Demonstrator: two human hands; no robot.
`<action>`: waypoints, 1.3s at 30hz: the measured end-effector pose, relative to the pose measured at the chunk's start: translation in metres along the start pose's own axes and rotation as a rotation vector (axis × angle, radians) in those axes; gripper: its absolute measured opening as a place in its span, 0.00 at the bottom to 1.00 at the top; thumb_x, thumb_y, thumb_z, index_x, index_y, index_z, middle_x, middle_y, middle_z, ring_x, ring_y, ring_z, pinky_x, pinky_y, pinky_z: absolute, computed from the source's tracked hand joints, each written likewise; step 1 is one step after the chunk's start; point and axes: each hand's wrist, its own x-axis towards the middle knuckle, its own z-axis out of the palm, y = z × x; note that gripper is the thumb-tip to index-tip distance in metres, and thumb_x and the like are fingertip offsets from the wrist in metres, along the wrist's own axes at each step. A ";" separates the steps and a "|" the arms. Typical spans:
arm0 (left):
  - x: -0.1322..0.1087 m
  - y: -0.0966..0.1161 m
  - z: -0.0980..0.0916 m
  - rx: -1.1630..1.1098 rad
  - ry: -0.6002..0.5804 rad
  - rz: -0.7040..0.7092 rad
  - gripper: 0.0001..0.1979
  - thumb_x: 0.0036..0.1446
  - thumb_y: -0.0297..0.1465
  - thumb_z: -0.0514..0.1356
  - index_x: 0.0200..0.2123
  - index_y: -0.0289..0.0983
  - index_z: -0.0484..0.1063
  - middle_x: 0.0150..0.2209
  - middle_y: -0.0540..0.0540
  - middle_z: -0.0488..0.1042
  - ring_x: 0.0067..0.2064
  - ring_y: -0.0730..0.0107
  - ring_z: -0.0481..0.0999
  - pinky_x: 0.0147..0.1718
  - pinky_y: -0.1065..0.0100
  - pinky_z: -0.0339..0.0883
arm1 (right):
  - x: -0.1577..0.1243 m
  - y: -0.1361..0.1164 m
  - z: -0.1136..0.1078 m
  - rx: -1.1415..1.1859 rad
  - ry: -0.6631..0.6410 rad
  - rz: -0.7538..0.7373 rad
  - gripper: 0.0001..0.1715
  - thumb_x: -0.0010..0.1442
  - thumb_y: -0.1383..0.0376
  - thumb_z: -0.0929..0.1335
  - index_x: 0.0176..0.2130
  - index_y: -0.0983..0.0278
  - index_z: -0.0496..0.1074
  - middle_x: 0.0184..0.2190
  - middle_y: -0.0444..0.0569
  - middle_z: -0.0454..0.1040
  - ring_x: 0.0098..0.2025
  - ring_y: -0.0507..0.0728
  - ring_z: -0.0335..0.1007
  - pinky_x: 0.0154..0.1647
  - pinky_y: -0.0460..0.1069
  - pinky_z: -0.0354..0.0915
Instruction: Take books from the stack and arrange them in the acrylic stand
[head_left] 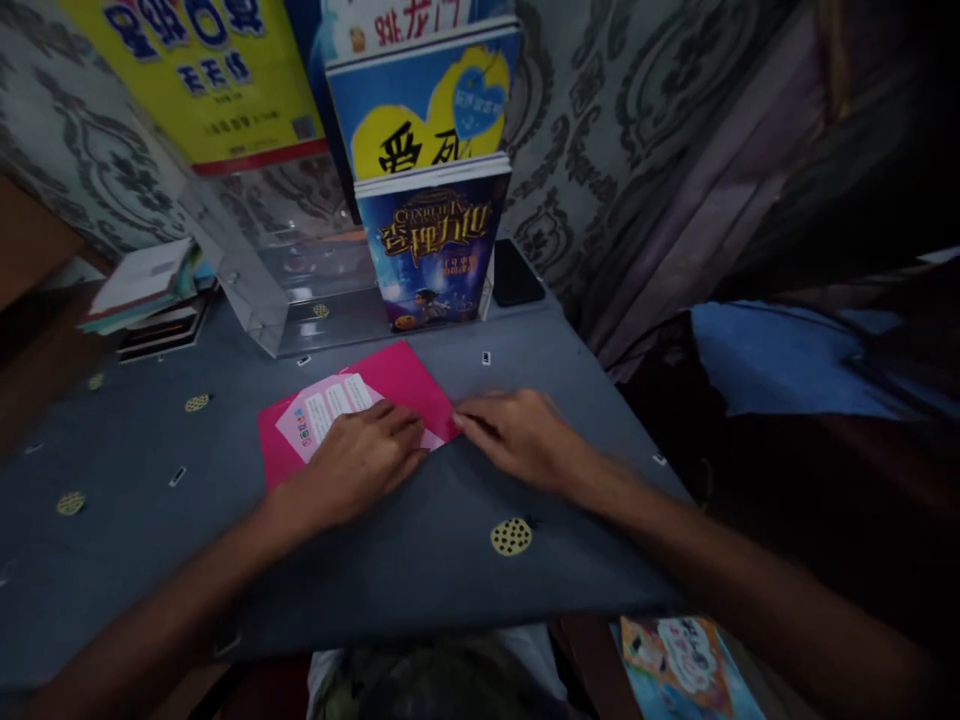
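A bright pink sheet of paper (420, 380), folded at an angle, lies on the grey tablecloth; its lighter pink flap (296, 430) carries white text boxes and small coloured pictures. My left hand (371, 450) bears down on the flap with fingers bent and held together, the thumb near the lower edge. At the sheet's right corner, my right hand (517, 435) pinches the paper between thumb and fingers. Both hands cover parts of the fold, and the right one is slightly blurred.
Behind the paper stands a clear acrylic rack (255, 300) with upright books, a dark blue book (442, 255) in front. A black phone (517, 275) lies to its right. Stacked books (146, 285) are at the left; another book (679, 660) is below the table edge.
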 end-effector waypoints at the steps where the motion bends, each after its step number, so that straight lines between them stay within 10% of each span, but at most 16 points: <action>1: -0.003 -0.011 -0.001 -0.043 0.008 0.028 0.14 0.71 0.32 0.53 0.48 0.37 0.78 0.49 0.40 0.80 0.49 0.60 0.80 0.49 0.58 0.76 | -0.002 -0.007 0.000 -0.069 -0.022 0.018 0.16 0.70 0.65 0.62 0.39 0.64 0.79 0.33 0.52 0.82 0.33 0.58 0.77 0.33 0.49 0.61; 10: -0.053 -0.085 0.002 0.037 -0.044 -0.318 0.23 0.72 0.41 0.48 0.65 0.46 0.69 0.61 0.39 0.72 0.58 0.54 0.75 0.51 0.56 0.74 | -0.024 -0.029 0.015 -0.200 -0.016 -0.026 0.17 0.71 0.62 0.63 0.51 0.68 0.75 0.45 0.61 0.81 0.47 0.65 0.79 0.46 0.56 0.73; 19: -0.073 -0.065 -0.006 0.092 -0.066 -0.455 0.19 0.71 0.41 0.52 0.56 0.44 0.76 0.42 0.44 0.76 0.36 0.63 0.79 0.31 0.68 0.67 | 0.015 -0.009 0.031 -0.318 -0.051 -0.064 0.29 0.74 0.57 0.59 0.64 0.72 0.67 0.65 0.66 0.69 0.69 0.69 0.61 0.66 0.65 0.62; 32: -0.067 -0.049 0.003 0.197 -0.010 -0.521 0.17 0.70 0.40 0.51 0.47 0.39 0.77 0.40 0.40 0.76 0.40 0.58 0.78 0.29 0.68 0.69 | 0.094 0.026 0.041 -0.234 -0.052 -0.128 0.30 0.74 0.57 0.60 0.67 0.69 0.62 0.70 0.65 0.61 0.72 0.66 0.56 0.69 0.64 0.55; 39: -0.071 -0.022 0.013 0.061 0.109 -0.175 0.14 0.70 0.34 0.54 0.52 0.37 0.74 0.50 0.37 0.77 0.52 0.53 0.76 0.47 0.56 0.75 | 0.096 0.032 0.050 -0.170 -0.005 -0.128 0.33 0.74 0.54 0.59 0.68 0.71 0.60 0.71 0.64 0.60 0.72 0.68 0.54 0.70 0.64 0.51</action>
